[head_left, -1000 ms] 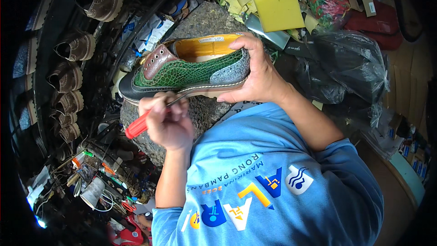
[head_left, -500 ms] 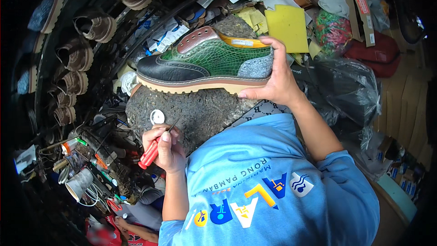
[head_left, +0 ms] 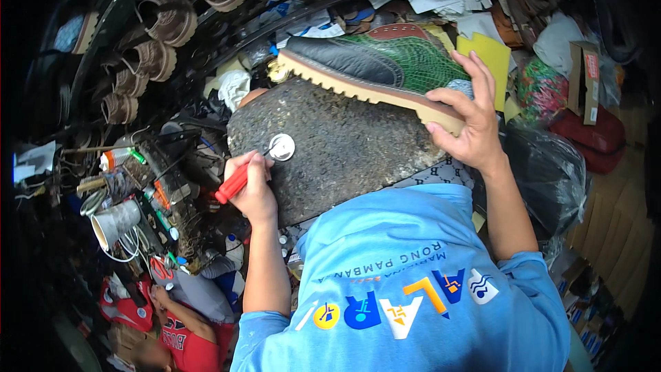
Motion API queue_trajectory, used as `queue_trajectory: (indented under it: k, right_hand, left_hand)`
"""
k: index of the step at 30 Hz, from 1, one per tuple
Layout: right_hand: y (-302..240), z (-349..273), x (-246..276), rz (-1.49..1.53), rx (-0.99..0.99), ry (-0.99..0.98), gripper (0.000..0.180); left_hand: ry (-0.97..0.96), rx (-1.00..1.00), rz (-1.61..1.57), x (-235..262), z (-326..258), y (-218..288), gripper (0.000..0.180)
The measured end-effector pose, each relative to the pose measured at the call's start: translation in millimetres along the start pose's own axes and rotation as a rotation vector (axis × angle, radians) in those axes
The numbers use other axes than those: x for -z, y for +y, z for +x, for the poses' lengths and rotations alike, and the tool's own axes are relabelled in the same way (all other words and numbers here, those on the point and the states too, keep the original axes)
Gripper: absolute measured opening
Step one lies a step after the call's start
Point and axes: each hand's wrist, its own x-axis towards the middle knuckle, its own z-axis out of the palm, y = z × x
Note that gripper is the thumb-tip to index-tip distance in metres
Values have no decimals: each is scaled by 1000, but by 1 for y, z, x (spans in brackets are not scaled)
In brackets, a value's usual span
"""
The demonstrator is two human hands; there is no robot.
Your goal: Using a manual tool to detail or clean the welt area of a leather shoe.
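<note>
green-and-black leather shoe with ridged cream sole [head_left: 385, 62] is steadied at the heel by the right hand [head_left: 468, 124] on the rough stone block [head_left: 344, 158]; stiff, probably weighty; red-handled tool [head_left: 237, 179] is gripped tight in the left hand [head_left: 251, 189].

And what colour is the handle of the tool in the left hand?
Red. The tool's handle shows best in the head view, held in the left hand.

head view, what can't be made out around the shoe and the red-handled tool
- Shoe: heel end hidden by right hand; far side faces away.
- Red-handled tool: middle of the handle hidden in left hand; its tip at the small white disc is too small to tell.
- Stone block: near edge hidden by blue shirt.
</note>
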Motion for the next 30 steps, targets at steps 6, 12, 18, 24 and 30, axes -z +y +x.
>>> queue_trajectory:
  k: [6, 12, 18, 24, 30]
  right_hand:
    - [3, 4, -6, 58, -79, 6, 44]
    - [-1, 5, -4, 106, -128, 22, 42]
    - [-3, 5, 0, 125, -106, 23, 38]
    - [0, -1, -7, 129, -161, 43, 35]
    - [2, -4, -7, 141, -161, 55, 39]
  left_hand:
    - [36, -34, 176, 1, 5, -14, 8]
    - [34, -52, 253, 0, 8, -19, 9]
    - [41, 35, -173, -1, 9, 7, 9]
    - [-531, -233, -573, -85, 0, 59, 8]
    - [-588, -175, -322, -155, -10, 59, 9]
